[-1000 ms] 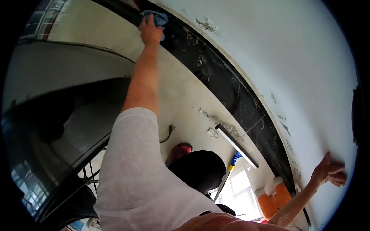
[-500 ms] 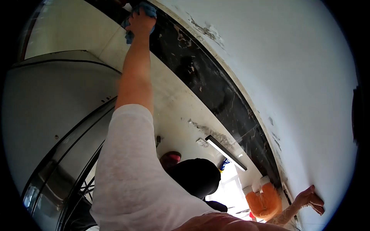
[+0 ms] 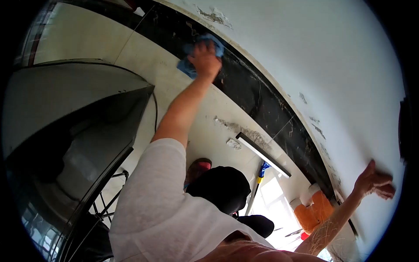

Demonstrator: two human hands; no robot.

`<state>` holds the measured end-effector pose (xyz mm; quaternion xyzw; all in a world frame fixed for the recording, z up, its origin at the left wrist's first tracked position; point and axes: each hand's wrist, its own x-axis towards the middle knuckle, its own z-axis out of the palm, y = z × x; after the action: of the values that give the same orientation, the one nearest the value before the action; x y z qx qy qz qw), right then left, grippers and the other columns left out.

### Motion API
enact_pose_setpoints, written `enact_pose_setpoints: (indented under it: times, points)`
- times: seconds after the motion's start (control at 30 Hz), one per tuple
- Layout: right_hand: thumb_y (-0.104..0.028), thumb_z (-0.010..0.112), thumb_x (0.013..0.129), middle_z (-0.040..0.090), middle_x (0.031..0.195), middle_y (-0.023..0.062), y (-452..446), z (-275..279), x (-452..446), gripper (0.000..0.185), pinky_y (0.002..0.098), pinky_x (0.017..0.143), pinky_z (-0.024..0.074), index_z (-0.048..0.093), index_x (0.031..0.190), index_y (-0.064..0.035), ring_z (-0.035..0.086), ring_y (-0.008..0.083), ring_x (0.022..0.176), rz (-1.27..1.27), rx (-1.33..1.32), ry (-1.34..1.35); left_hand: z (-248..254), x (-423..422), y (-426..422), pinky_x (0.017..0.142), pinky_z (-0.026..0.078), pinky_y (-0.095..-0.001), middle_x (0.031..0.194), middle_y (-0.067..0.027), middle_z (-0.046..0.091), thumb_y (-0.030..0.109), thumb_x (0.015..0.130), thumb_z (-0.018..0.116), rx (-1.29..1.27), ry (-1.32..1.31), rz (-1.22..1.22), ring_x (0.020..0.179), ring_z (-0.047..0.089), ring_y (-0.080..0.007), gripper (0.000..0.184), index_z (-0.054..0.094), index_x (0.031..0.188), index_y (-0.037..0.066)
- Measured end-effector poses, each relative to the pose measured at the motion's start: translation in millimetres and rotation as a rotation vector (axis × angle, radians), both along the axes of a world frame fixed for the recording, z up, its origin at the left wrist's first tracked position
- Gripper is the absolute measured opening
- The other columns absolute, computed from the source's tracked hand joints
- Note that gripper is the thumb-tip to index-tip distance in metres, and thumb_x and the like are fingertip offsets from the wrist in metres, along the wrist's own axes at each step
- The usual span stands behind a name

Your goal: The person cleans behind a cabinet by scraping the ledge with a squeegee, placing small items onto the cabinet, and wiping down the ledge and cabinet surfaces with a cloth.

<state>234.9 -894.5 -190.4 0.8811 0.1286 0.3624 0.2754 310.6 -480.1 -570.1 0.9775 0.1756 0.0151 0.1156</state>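
My left hand (image 3: 206,59) presses a blue cloth (image 3: 187,67) onto the black marble-look baseboard (image 3: 244,87) that runs along the foot of the white wall. The fingers lie over the cloth and part of it shows around them. Off to the right, my right hand (image 3: 373,182) rests against the white wall (image 3: 323,56), fingers apart and nothing in it. My white sleeve and dark-covered knees (image 3: 222,190) fill the lower middle.
A squeegee (image 3: 264,155) with a blue and yellow handle joint lies on the pale floor. An orange and white object (image 3: 312,212) is near the baseboard at lower right. A dark glossy cabinet-like piece (image 3: 94,148) stands at left. Plaster flakes (image 3: 234,144) lie on the floor.
My left hand and the blue cloth have moved right and down the image along the baseboard. My right hand appears higher on the wall; the whole view has shifted.
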Motion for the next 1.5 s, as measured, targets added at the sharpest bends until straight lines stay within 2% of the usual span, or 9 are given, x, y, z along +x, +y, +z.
enact_pose_setpoints:
  times: [0.3,0.37,0.47,0.57,0.7,0.83,1.13,1.37,1.5]
  points:
    - [-0.058,0.049,0.076,-0.002,0.132,0.0252,30.4,5.6,-8.9,0.081,0.0638,0.089,0.0108,0.002,0.134,-0.0272,0.003,0.0457,0.118,0.013,-0.074,0.009,14.8,-91.8,-90.0,0.085,0.034,-0.0531,0.111,-0.0068,0.05,0.02,0.063,0.065,-0.316,0.051,-0.566,0.106,0.044,-0.0261,0.05,0.051,0.111,0.017]
    - [-0.055,0.048,0.078,-0.006,0.135,0.0224,52.6,10.0,-10.4,0.079,0.0643,0.09,0.0064,0.0,0.135,-0.0282,-0.002,0.0447,0.121,-0.367,-0.181,0.118,19.7,-89.9,-69.1,0.087,0.038,-0.0427,0.108,-0.0102,0.053,0.017,0.066,0.063,-0.838,0.001,-0.251,0.1,0.048,-0.0288,0.043,0.054,0.108,0.013]
    - [-0.054,0.046,0.08,-0.007,0.136,0.0208,88.5,12.5,-8.2,0.079,0.0656,0.09,0.0035,-0.002,0.135,-0.0269,-0.006,0.0433,0.123,-1.15,-0.42,0.312,41.3,-52.8,3.1,0.086,0.039,-0.0374,0.105,-0.0165,0.053,0.017,0.068,0.063,-0.634,-0.156,-0.059,0.098,0.05,-0.0314,0.042,0.053,0.107,0.004]
    - [-0.053,0.047,0.08,0.004,0.135,0.0235,38.5,2.9,-1.5,0.082,0.061,0.092,0.013,-0.002,0.135,-0.0166,0.006,0.0406,0.124,0.138,-0.203,-0.001,19.7,3.5,80.7,0.085,0.04,-0.0406,0.109,-0.0158,0.052,0.02,0.071,0.062,-0.449,-0.344,0.086,0.101,0.049,-0.0328,0.041,0.053,0.109,0.006]
    - [-0.047,0.048,0.083,0.016,0.135,0.0229,16.7,-5.0,-4.4,0.083,0.0418,0.093,0.0313,0.0,0.133,-0.001,0.024,0.0345,0.123,-0.093,0.05,0.115,8.9,26.2,57.7,0.085,0.026,-0.065,0.128,-0.0133,0.036,0.042,0.07,0.06,-0.131,0.063,0.097,0.12,0.03,-0.0357,0.062,0.043,0.122,0.013]
    - [-0.045,0.05,0.082,0.037,0.128,0.0161,-32.2,-15.4,-10.9,0.075,0.0321,0.096,0.0295,0.016,0.13,0.0016,0.037,0.0276,0.117,-0.271,0.062,0.186,9.1,8.8,-23.1,0.087,0.023,-0.0651,0.136,-0.0227,0.012,0.051,0.067,0.061,-0.079,0.091,0.074,0.124,0.014,-0.0404,0.084,0.025,0.132,0.01]
    - [-0.045,0.049,0.083,0.038,0.127,0.0162,-43.0,-18.8,-11.4,0.068,0.033,0.093,0.0326,0.028,0.126,0.0032,0.039,0.0289,0.114,-0.254,0.112,0.304,4.1,-34.3,-77.6,0.08,0.032,-0.0595,0.114,-0.0135,0.038,0.016,0.073,0.053,-0.093,-0.037,-0.098,0.107,0.037,-0.031,0.025,0.053,0.098,0.014]
    - [-0.053,0.05,0.079,0.027,0.129,0.0251,0.4,-17.9,-3.6,0.085,0.0419,0.088,0.0366,0.014,0.13,0.0049,0.032,0.0376,0.115,-0.159,0.09,0.108,14.6,-104.8,-181.0,0.072,0.036,-0.0555,0.1,-0.009,0.046,0.012,0.065,0.057,-0.379,0.017,-0.662,0.096,0.044,-0.028,0.021,0.056,0.086,0.014]
    - [-0.059,0.049,0.076,0.019,0.128,0.0314,15.0,-8.9,-3.9,0.095,0.0514,0.084,0.0369,0.007,0.13,0.0065,0.024,0.0461,0.117,-0.049,0.033,0.093,27.2,-113.6,-160.3,0.077,0.042,-0.0407,0.096,-0.009,0.052,0.011,0.056,0.067,-0.832,-0.041,-0.459,0.093,0.05,-0.0286,0.036,0.055,0.09,0.011]
